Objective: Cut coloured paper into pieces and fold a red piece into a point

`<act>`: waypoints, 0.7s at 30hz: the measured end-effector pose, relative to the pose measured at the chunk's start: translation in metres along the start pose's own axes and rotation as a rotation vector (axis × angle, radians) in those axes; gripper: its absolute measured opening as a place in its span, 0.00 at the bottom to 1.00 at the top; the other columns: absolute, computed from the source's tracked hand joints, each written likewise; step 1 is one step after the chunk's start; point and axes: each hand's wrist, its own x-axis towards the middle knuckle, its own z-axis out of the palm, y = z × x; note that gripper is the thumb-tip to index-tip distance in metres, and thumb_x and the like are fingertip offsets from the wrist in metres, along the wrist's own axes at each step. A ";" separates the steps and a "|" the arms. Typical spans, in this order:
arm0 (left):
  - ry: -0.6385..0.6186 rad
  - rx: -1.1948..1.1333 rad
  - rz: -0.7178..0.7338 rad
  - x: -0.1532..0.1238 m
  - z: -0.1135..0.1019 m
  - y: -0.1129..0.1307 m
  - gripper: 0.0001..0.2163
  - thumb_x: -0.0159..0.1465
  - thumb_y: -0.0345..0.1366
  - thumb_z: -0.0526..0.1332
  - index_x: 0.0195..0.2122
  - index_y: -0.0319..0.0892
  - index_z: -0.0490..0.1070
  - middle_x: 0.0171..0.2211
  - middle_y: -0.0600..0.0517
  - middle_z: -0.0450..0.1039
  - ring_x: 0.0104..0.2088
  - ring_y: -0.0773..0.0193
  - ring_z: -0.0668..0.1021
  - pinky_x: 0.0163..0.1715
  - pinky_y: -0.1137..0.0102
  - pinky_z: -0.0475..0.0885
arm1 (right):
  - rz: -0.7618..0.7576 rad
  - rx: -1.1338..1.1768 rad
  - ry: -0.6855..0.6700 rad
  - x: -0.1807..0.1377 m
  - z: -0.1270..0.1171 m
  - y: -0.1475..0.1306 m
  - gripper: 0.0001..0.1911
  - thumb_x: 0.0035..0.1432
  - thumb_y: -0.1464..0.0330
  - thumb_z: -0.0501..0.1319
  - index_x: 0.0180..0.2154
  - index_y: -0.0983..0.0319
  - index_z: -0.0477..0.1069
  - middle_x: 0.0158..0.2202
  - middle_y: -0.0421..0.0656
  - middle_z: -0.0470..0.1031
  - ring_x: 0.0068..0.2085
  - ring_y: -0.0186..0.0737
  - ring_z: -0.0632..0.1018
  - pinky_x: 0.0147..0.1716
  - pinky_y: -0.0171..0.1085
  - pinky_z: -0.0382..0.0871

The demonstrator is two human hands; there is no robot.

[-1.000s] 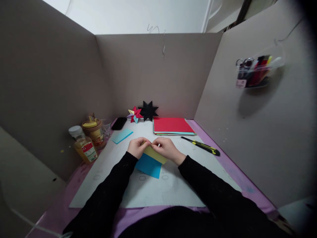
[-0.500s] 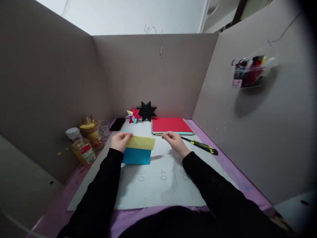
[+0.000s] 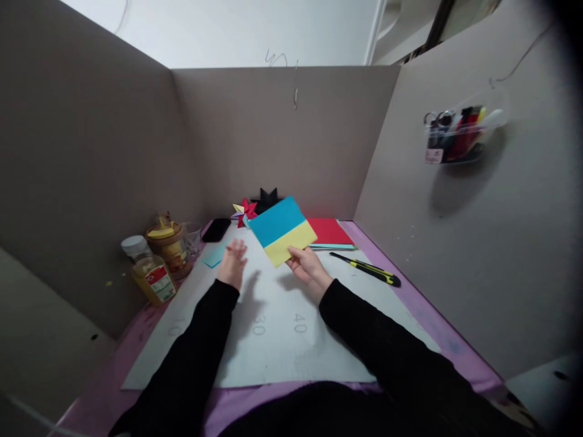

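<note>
A sheet of blue and yellow paper (image 3: 281, 224) is held up over the mat, tilted, its yellow band at the lower edge. My right hand (image 3: 308, 267) pinches it by that yellow edge. To the left of the sheet, my left hand (image 3: 234, 262) is raised with its fingers apart and nothing in it. Just beyond the left hand, a light blue piece of paper (image 3: 214, 256) lies on the white mat (image 3: 282, 352), partly covered by the hand. The held sheet hides part of the black paper star (image 3: 268, 195) behind it.
A folded multicoloured star (image 3: 245, 211), a phone (image 3: 217, 230) and a red-topped paper stack (image 3: 331, 232) lie at the back. The utility knife (image 3: 368, 270) is on the right. A glue bottle (image 3: 152, 276) and a tub (image 3: 170, 243) stand left. A plastic holder (image 3: 460, 136) hangs on the right wall.
The sheet has passed from my left hand to my right, turned so blue is on top, and moved up and right. My left hand has let go and opened.
</note>
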 end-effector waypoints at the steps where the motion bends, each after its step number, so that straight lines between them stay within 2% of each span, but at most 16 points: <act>1: -0.117 0.000 -0.101 -0.005 0.008 -0.010 0.28 0.57 0.56 0.54 0.53 0.45 0.62 0.56 0.41 0.64 0.50 0.55 0.72 0.41 0.64 0.69 | 0.035 0.057 -0.004 -0.002 0.003 0.007 0.12 0.44 0.65 0.62 0.35 0.59 0.66 0.34 0.43 0.75 0.38 0.43 0.76 0.35 0.40 0.71; 3: -0.303 0.002 -0.107 -0.013 0.019 -0.029 0.31 0.50 0.50 0.65 0.52 0.41 0.62 0.52 0.39 0.68 0.47 0.53 0.74 0.42 0.63 0.69 | 0.087 0.097 -0.021 -0.008 0.008 0.021 0.15 0.42 0.66 0.63 0.36 0.59 0.66 0.36 0.44 0.76 0.39 0.44 0.76 0.36 0.41 0.72; 4: -0.323 -0.002 -0.089 -0.015 0.021 -0.035 0.31 0.47 0.48 0.67 0.49 0.38 0.64 0.49 0.39 0.70 0.46 0.52 0.75 0.43 0.62 0.69 | 0.107 0.095 -0.033 -0.011 0.009 0.026 0.15 0.42 0.67 0.63 0.36 0.59 0.66 0.36 0.44 0.76 0.39 0.44 0.76 0.36 0.41 0.72; 8: -0.185 0.128 0.021 -0.004 0.006 -0.039 0.27 0.45 0.46 0.68 0.42 0.34 0.68 0.40 0.41 0.75 0.39 0.54 0.77 0.42 0.61 0.70 | 0.095 0.039 0.014 -0.008 -0.001 0.027 0.17 0.39 0.67 0.66 0.35 0.60 0.65 0.36 0.41 0.75 0.35 0.39 0.76 0.36 0.39 0.70; 11: -0.189 0.299 0.096 0.010 -0.013 -0.025 0.22 0.44 0.47 0.67 0.36 0.36 0.72 0.33 0.45 0.77 0.36 0.54 0.77 0.39 0.61 0.71 | -0.011 -0.075 0.084 0.004 -0.021 0.018 0.16 0.38 0.66 0.67 0.30 0.61 0.64 0.27 0.37 0.72 0.30 0.33 0.74 0.33 0.34 0.68; 12: -0.198 0.354 0.104 0.014 -0.017 -0.020 0.21 0.43 0.47 0.68 0.34 0.37 0.73 0.32 0.46 0.77 0.35 0.55 0.77 0.38 0.62 0.71 | -0.042 -0.134 0.061 0.007 -0.028 0.016 0.16 0.37 0.67 0.67 0.30 0.61 0.65 0.25 0.36 0.71 0.28 0.32 0.73 0.32 0.33 0.67; 14: -0.249 0.417 0.088 0.017 -0.025 -0.015 0.19 0.41 0.46 0.69 0.29 0.38 0.74 0.27 0.48 0.77 0.32 0.56 0.77 0.35 0.63 0.72 | -0.065 -0.221 -0.058 0.011 -0.037 0.016 0.19 0.38 0.67 0.67 0.35 0.61 0.66 0.23 0.35 0.70 0.27 0.32 0.72 0.32 0.33 0.66; 17: -0.423 0.422 -0.021 0.016 -0.033 -0.018 0.16 0.38 0.45 0.70 0.23 0.39 0.74 0.21 0.50 0.75 0.26 0.58 0.76 0.30 0.65 0.72 | -0.043 -0.292 -0.240 0.009 -0.042 0.023 0.22 0.40 0.68 0.65 0.42 0.61 0.66 0.26 0.36 0.72 0.28 0.33 0.72 0.34 0.34 0.65; 19: -0.535 0.430 -0.101 0.015 -0.036 -0.026 0.14 0.37 0.43 0.71 0.21 0.39 0.75 0.20 0.51 0.74 0.23 0.60 0.75 0.27 0.66 0.71 | -0.019 -0.360 -0.304 0.006 -0.041 0.029 0.17 0.40 0.68 0.64 0.37 0.63 0.70 0.26 0.38 0.72 0.29 0.33 0.71 0.33 0.34 0.65; 21: -0.593 0.451 -0.147 0.016 -0.038 -0.033 0.14 0.36 0.40 0.71 0.23 0.39 0.76 0.20 0.51 0.75 0.23 0.60 0.75 0.27 0.66 0.71 | -0.010 -0.441 -0.345 0.003 -0.040 0.033 0.13 0.40 0.68 0.64 0.32 0.65 0.72 0.27 0.39 0.73 0.29 0.34 0.71 0.33 0.34 0.64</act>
